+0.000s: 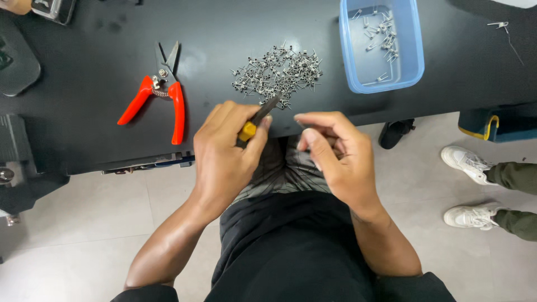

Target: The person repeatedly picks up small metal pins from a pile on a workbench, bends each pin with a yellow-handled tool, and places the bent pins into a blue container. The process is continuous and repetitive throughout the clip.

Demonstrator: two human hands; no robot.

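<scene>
My left hand [226,148] grips a small tool with a yellow and black handle [249,130]; its dark tip points up toward a heap of small metal wire coils [279,72] on the black table [84,84]. My right hand [335,154] hovers just right of it at the table's front edge, fingers pinched together; whether a tiny part sits between them I cannot tell. A blue plastic tray [411,67] at the back right holds several more coils.
Red-handled snips [159,98] lie on the table to the left. A loose metal piece [500,25] lies at the far right. Another person's white shoes [467,187] stand on the grey floor at right. Dark equipment sits at the left edge.
</scene>
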